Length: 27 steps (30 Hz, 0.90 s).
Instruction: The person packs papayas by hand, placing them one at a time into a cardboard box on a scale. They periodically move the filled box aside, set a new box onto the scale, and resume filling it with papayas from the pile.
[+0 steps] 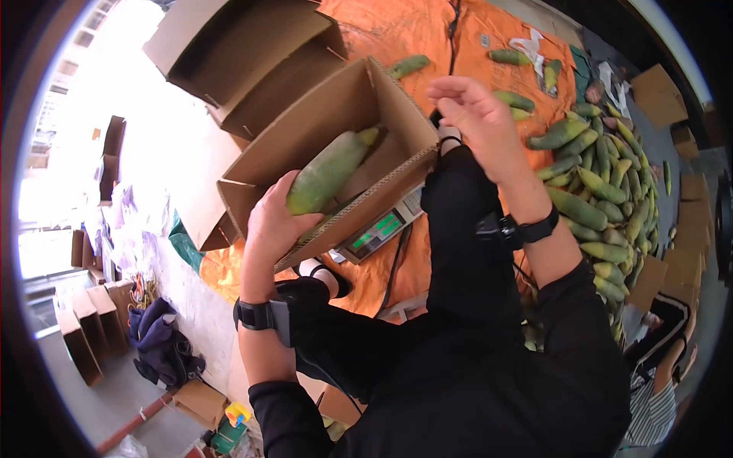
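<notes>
A large green radish (pixel 328 172) lies slanted inside an open cardboard box (pixel 405 122), its yellowish tip toward the far right corner. My left hand (pixel 279 217) reaches over the box's near left end, with the fingers and thumb around the radish's thick lower end. My right hand (pixel 477 114) hangs in the air just beyond the box's right end. Its fingers are loosely bent and hold nothing. Below the box shows a digital scale (pixel 382 233) with lit green displays; the box hides most of it.
A big heap of green radishes (pixel 603 191) lies to the right. A few loose radishes (pixel 509 56) rest on the orange tarp (pixel 382 30). Stacked cardboard boxes (pixel 244 46) stand behind the box at upper left. Another person's striped sleeve (pixel 653 412) shows at lower right.
</notes>
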### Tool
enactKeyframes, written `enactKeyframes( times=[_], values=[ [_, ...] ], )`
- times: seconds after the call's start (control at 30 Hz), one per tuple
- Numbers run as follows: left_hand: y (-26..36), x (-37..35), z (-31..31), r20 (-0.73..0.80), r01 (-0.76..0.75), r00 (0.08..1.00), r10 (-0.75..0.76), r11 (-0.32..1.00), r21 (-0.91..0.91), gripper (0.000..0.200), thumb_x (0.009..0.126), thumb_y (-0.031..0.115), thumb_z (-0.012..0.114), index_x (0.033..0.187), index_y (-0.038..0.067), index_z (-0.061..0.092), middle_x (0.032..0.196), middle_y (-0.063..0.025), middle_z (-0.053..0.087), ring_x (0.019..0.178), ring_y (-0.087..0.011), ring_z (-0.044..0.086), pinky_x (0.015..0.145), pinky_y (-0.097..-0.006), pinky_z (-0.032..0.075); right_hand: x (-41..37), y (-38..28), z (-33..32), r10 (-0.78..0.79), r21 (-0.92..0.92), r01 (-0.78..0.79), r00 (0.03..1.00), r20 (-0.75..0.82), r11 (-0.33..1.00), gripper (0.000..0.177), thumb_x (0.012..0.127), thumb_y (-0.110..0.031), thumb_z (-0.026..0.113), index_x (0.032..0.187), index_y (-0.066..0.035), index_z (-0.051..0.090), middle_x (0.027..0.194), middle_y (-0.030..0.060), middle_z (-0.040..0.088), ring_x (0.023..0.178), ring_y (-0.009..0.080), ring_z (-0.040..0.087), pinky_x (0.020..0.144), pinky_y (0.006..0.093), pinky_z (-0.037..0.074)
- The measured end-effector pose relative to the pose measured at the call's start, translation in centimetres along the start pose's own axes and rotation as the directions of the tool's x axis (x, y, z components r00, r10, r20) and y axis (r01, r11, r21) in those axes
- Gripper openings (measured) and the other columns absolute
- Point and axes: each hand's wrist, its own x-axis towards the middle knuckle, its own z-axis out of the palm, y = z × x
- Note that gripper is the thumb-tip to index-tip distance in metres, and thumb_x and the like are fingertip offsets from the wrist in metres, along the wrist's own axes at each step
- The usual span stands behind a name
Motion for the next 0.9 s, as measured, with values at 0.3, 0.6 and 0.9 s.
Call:
enactKeyframes(
  times=[0.3, 0.6, 0.9],
  values=[
    [-2.6, 2.2, 2.9, 0.268, 0.005, 0.961, -0.069, 0.973, 0.231, 0.066, 0.067, 0.016, 0.073, 0.129, 0.010, 0.050, 0.117, -0.0196, 0.060, 0.110, -0.0357, 0.056, 0.092, -0.0393, 0.045, -14.5, 10.3, -19.4, 0.396, -0.689, -0.489, 0.866, -0.306, 0.535, 0.028, 0.084, -0.018, 0.062, 0.107, -0.002, 0.061, 0.093, 0.0139, 0.067, 0.087, 0.0239, 0.064, 0.077, 0.0346, 0.051],
    [-2.0, 2.9, 4.5, 0.267, 0.125, 0.963, -0.040, 0.943, -0.310, 0.050, 0.081, -0.003, 0.059, 0.129, 0.003, 0.050, 0.113, -0.0164, 0.062, 0.106, -0.0239, 0.059, 0.090, -0.0323, 0.046, -35.7, 14.0, -29.7, 0.597, -0.651, -0.749, 0.469, -0.651, -0.122, 0.024, 0.081, -0.020, 0.061, 0.100, -0.004, 0.063, 0.103, 0.0183, 0.064, 0.098, 0.0350, 0.060, 0.083, 0.0423, 0.048],
    [0.7, 1.2, 3.6, -0.054, -0.036, 0.998, 0.027, 0.985, -0.171, 0.033, 0.087, 0.001, 0.059, 0.120, 0.004, 0.060, 0.095, -0.0066, 0.066, 0.086, -0.0111, 0.062, 0.079, -0.0247, 0.049, -35.8, 11.7, -23.0, 0.747, -0.751, -0.566, 0.323, -0.582, -0.340, 0.054, 0.095, -0.048, 0.042, 0.131, -0.008, 0.049, 0.136, 0.0125, 0.047, 0.123, 0.0331, 0.044, 0.097, 0.0527, 0.040]
  ],
)
